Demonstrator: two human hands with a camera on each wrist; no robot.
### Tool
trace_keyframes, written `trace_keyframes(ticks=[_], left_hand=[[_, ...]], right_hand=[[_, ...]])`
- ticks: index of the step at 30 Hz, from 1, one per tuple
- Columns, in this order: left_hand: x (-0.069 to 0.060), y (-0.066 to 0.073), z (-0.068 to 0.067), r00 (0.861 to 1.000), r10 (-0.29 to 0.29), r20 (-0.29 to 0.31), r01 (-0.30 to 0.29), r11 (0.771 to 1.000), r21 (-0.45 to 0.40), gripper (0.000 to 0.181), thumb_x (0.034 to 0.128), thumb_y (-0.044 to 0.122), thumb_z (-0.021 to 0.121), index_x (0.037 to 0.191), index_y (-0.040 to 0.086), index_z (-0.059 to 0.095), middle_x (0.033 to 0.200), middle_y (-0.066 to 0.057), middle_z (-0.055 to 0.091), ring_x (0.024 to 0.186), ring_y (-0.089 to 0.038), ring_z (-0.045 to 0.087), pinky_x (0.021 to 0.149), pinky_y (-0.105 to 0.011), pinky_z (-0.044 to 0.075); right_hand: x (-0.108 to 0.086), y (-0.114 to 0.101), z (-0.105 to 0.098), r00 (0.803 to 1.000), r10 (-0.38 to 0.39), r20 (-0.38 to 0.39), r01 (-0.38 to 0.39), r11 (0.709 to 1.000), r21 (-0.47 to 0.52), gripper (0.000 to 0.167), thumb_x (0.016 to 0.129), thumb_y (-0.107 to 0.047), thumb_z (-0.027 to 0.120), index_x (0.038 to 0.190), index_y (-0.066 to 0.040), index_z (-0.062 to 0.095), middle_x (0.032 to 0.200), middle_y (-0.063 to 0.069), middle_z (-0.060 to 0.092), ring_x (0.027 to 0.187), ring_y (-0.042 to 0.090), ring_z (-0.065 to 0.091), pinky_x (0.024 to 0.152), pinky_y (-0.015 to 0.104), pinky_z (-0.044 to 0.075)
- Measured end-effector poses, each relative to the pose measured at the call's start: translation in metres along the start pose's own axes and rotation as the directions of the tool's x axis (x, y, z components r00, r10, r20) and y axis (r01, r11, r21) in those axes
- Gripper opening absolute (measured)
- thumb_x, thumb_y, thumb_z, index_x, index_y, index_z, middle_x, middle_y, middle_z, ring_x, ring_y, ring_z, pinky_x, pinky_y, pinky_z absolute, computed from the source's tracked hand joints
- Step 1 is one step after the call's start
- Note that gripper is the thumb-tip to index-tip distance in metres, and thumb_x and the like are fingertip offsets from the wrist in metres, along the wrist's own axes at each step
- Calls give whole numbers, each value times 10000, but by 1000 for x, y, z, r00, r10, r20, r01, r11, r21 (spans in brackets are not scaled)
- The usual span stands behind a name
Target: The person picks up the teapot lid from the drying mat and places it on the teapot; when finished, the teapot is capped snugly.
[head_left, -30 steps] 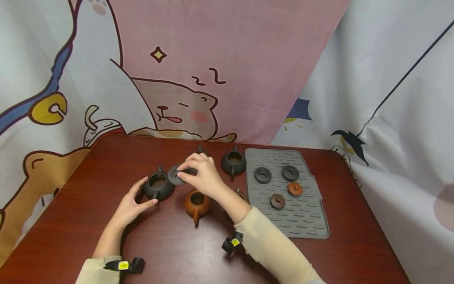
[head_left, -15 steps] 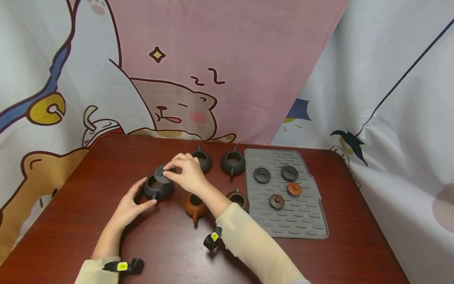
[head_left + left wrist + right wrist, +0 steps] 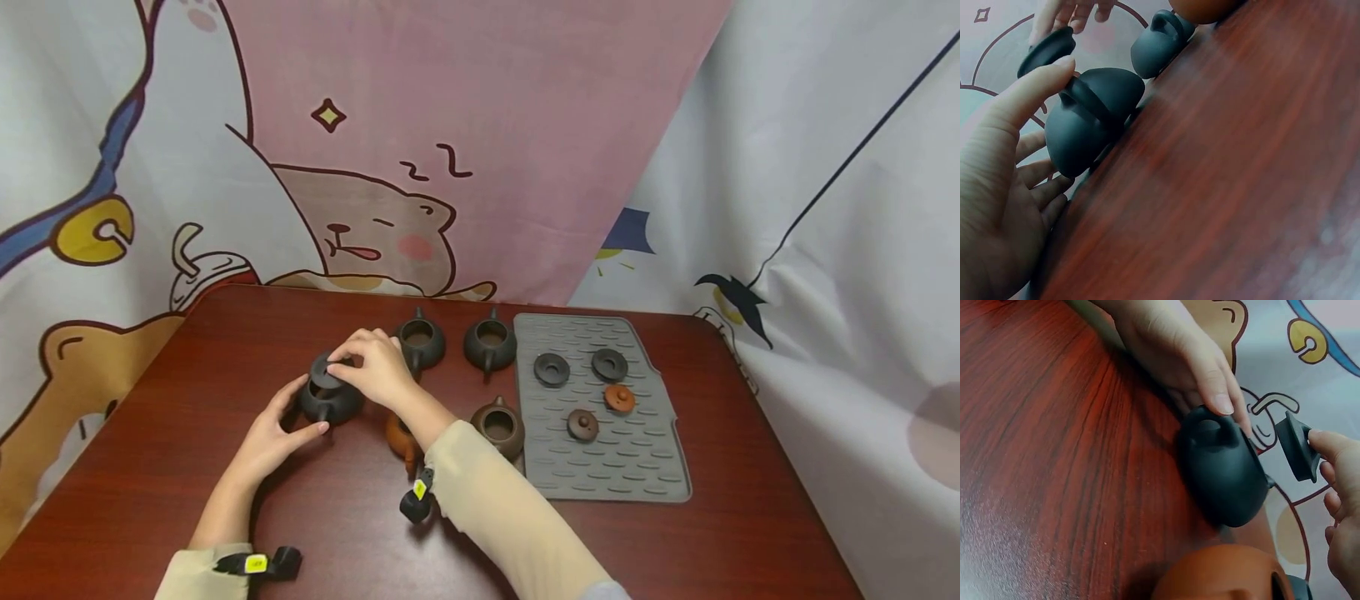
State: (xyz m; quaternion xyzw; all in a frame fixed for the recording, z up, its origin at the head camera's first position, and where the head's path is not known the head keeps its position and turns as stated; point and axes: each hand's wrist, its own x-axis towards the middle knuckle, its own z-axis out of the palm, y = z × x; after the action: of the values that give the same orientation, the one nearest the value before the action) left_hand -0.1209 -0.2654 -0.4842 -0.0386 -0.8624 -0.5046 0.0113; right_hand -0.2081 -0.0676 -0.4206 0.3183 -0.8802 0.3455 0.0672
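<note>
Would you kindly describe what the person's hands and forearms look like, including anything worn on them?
The left hand and right hand are ungloved. The left sleeve and right sleeve are plain cream. Each sleeve's end bears a black device with a yellow label, its markings unreadable.

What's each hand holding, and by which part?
Left hand: a dark teapot, thumb at its handle, fingers along its body. Right hand: a dark lid, pinched from its top side.
</note>
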Motion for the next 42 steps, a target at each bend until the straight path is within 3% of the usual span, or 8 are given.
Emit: trace_keyframes(ticks=[8,29,42], left_hand=[[0,-1,1,1000,21,-7,-21,1000,-7,871,807,214,788,1497,57,279,1445,-263,361,1320,-444,321,1015,-609,268],[-1,2,-1,1000,-6,14,6,1000,2,885,815,204,779,1510,67,248,1464,-249,338,1325,-440,315,1001,-629,270],[-1,-2,0,1000,15,3,-15,1000,17,873,813,246,781,1505,88,273,1473,-234,333,1326,-435,317,1006,-626,268]], right_hand=[[1,2,10,998,43,34,-42,999,-31,162,856,-385,718,970,-277,758,944,-162,599,878,21,478,774,237,322],[2,0,21,994,78,75,-74,996,-47,166,875,-414,685,980,-302,749,973,-172,592,928,26,483,805,232,325],[2,2,29,989,106,100,-101,993,-52,166,868,-414,693,979,-304,751,936,-183,581,921,21,490,798,236,330]])
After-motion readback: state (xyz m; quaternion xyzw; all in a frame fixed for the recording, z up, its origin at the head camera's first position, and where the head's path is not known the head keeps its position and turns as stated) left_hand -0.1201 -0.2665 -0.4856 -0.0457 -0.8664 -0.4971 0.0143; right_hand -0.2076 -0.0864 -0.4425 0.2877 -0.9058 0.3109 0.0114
